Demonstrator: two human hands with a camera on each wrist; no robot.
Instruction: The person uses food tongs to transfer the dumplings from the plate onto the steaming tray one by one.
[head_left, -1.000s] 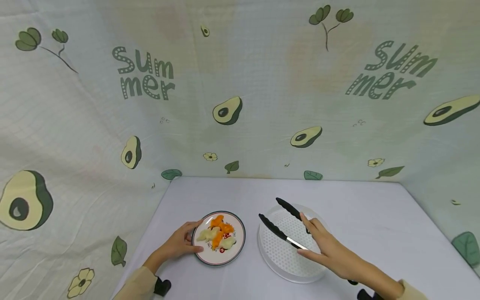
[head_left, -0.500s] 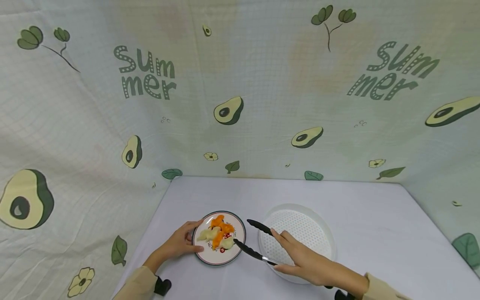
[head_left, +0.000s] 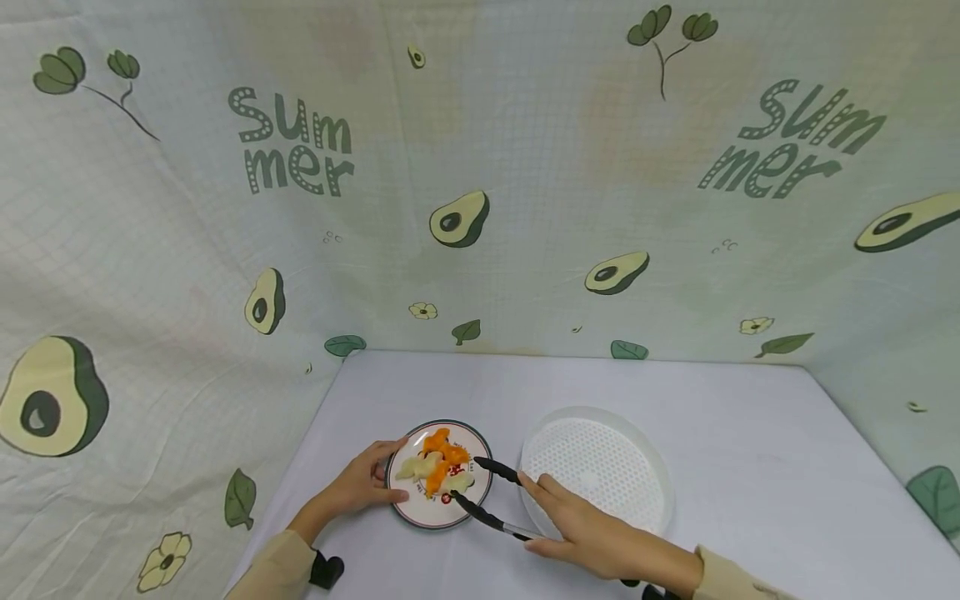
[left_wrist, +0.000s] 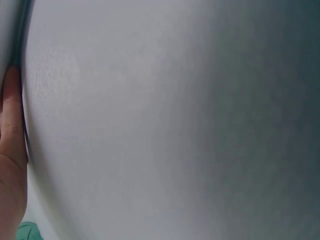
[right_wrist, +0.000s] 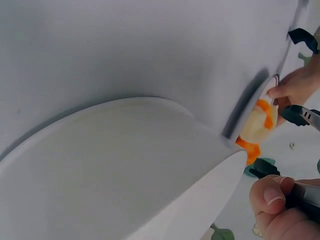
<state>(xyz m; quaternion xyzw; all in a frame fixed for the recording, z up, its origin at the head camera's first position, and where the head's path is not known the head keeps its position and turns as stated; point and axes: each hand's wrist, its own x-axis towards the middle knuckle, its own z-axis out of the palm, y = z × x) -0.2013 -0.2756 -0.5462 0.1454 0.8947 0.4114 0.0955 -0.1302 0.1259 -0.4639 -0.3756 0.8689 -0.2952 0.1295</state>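
A small round plate [head_left: 417, 510] with a dark rim stands at the left, bearing several lumpy orange pieces [head_left: 438, 442] and pale yellow pieces [head_left: 417, 467]; their kind is unclear. My left hand [head_left: 352, 485] holds the plate's left edge between thumb and fingers. My right hand [head_left: 588, 533] grips black-tipped metal tongs [head_left: 480, 513], spread apart. One tip reaches over the plate beside a pale piece; the other is near the plate's right rim, with nothing between them. In the right wrist view, thumb and fingers close round a tong arm [right_wrist: 306, 194].
To the plate's right lies a round white tray [head_left: 600, 458] with a perforated base, partly under my right hand. The white table [head_left: 735, 450] meets a cloth backdrop [head_left: 525, 150] printed with avocados at the back and sides.
My right hand has carried the spread tongs left from over the white tray to the plate, slower in the last half second. The left hand and plate have stayed put.
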